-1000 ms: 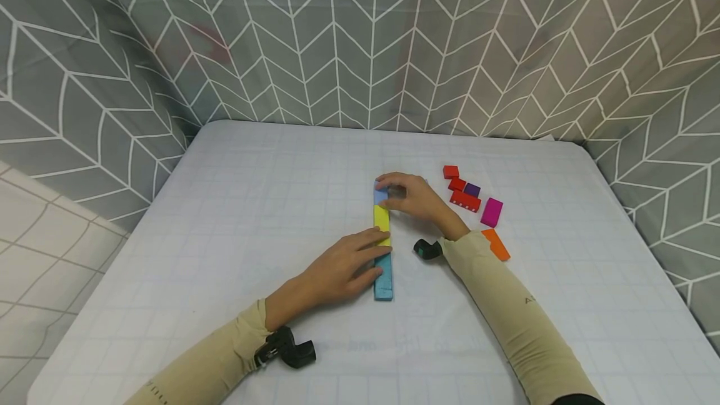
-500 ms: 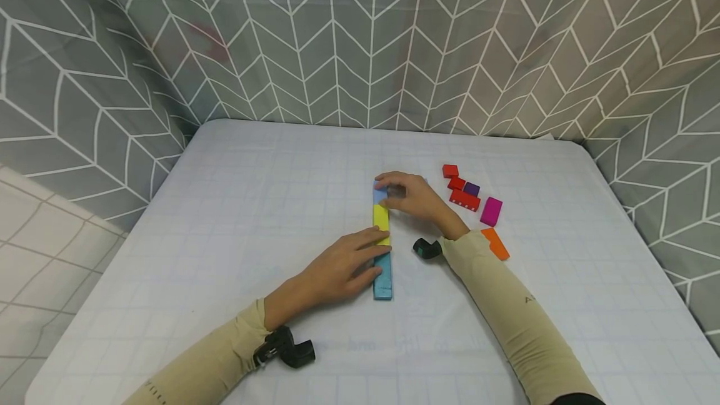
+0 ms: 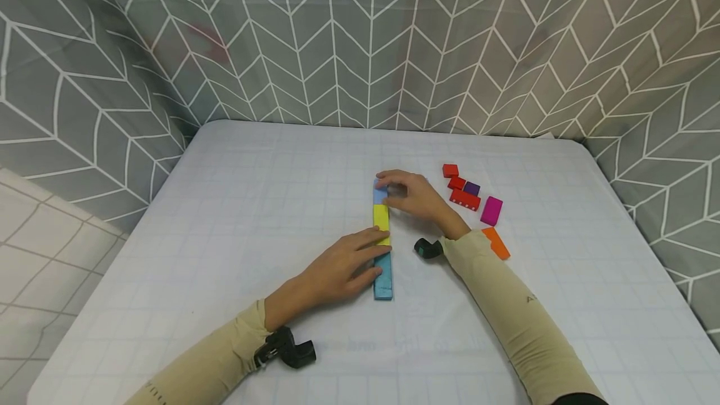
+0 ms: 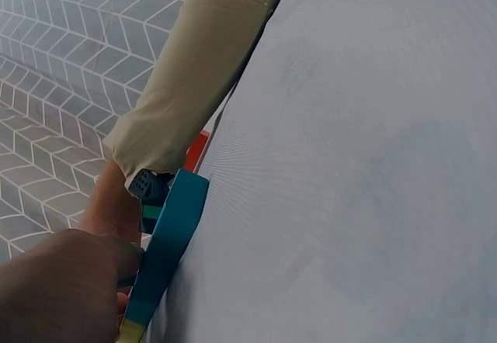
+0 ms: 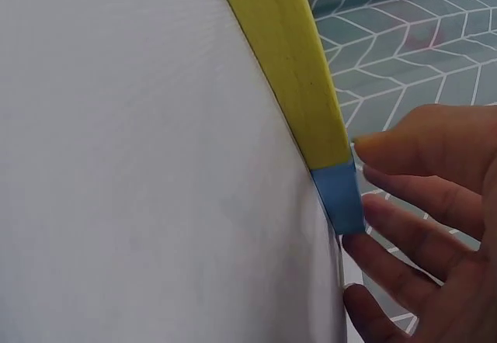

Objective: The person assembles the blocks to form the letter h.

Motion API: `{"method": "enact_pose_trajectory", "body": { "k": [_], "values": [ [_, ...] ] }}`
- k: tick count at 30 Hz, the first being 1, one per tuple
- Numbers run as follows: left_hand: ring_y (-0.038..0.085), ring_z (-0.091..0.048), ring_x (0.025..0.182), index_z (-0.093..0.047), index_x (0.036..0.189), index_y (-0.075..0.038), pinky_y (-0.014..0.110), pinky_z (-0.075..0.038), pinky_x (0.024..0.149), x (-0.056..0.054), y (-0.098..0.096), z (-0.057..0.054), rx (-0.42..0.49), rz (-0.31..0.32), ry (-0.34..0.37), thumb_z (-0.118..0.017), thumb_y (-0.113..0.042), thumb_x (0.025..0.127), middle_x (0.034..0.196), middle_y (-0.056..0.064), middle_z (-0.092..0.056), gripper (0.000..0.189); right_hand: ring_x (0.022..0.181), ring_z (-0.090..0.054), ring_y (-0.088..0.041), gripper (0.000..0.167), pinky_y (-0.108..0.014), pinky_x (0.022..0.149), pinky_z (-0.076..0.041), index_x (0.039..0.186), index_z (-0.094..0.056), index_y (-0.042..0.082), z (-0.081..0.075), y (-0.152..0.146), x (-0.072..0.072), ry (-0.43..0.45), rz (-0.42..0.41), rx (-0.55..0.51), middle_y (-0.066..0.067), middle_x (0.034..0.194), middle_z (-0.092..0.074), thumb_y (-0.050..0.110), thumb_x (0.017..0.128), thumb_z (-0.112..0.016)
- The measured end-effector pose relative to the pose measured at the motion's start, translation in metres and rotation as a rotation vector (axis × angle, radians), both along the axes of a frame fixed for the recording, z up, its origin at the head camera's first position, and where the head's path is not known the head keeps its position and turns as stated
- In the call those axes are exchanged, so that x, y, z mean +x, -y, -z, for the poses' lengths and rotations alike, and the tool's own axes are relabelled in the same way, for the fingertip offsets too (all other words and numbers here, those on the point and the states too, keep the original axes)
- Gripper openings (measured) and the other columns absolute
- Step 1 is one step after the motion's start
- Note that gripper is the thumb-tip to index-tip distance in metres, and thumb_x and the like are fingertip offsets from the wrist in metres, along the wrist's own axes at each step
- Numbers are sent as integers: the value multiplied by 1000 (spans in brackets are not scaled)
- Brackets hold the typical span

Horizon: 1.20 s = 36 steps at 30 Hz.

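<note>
Left hand (image 3: 340, 270): fingers apart, resting on teal block (image 3: 383, 283) and yellow block (image 3: 380, 216), centre frame. Right hand (image 3: 415, 197): thumb and fingertips curled round light-blue block (image 5: 337, 195) at yellow's upper end. Right of centre: red blocks (image 3: 465, 199), purple block (image 3: 472, 189), magenta block (image 3: 492, 211), orange block (image 3: 497, 244).

beige long sleeves (image 3: 509, 311) | black wrist cameras (image 3: 297, 354) | small dark sleeve print (image 3: 531, 299), possibly lettering

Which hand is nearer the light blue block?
Right. The right hand touches the light blue block; the left hand sits apart from it, over the teal block.
</note>
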<state>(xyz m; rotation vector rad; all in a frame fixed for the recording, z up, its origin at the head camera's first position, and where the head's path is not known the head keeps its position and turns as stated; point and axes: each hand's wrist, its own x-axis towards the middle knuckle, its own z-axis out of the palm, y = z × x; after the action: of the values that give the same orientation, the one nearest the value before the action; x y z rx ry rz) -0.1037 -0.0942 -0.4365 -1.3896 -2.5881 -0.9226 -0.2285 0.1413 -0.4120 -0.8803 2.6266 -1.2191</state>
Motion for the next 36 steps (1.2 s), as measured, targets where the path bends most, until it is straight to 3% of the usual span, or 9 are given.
{"method": "enact_pose_trajectory", "body": {
  "k": [11,19,24,31,36],
  "values": [
    [20,-31,152,-60,146,-10,40,-29,121,0,0,0,-55,-34,41,-64,-27,105,160,7,-45,45,136,-53,-28,30,-50,111,-45,124,-73,5,-10,-16,-1,-82,101,-42,-9,142,-63,3,94,-72],
    [20,-31,152,-60,147,-9,40,-29,121,2,-1,1,-40,-32,44,-64,-27,105,160,7,-44,46,133,-55,-30,26,-56,107,-46,122,-73,0,-15,-44,1,-131,193,-117,-12,136,-65,-2,97,-65],
    [19,-30,152,-59,148,-9,39,-28,122,3,-1,0,-46,-33,55,-64,-27,105,161,6,-44,46,131,-56,-33,28,-57,106,-47,123,-72,1,-14,-60,1,-141,240,-97,-14,136,-66,-3,96,-66],
    [22,-31,152,-59,147,-8,40,-29,121,4,-1,-3,-55,-35,52,-63,-26,105,160,8,-44,46,121,-59,-37,36,-58,100,-49,126,-70,-2,-13,-73,4,-160,184,-37,-18,135,-66,-6,90,-68],
    [20,-31,152,-59,147,-8,40,-29,121,3,-1,-3,-57,-35,50,-63,-27,106,160,7,-44,46,130,-53,-37,46,-58,106,-45,133,-65,-2,-9,-76,3,-78,114,38,-19,142,-60,-2,88,-75]
  ]
}}
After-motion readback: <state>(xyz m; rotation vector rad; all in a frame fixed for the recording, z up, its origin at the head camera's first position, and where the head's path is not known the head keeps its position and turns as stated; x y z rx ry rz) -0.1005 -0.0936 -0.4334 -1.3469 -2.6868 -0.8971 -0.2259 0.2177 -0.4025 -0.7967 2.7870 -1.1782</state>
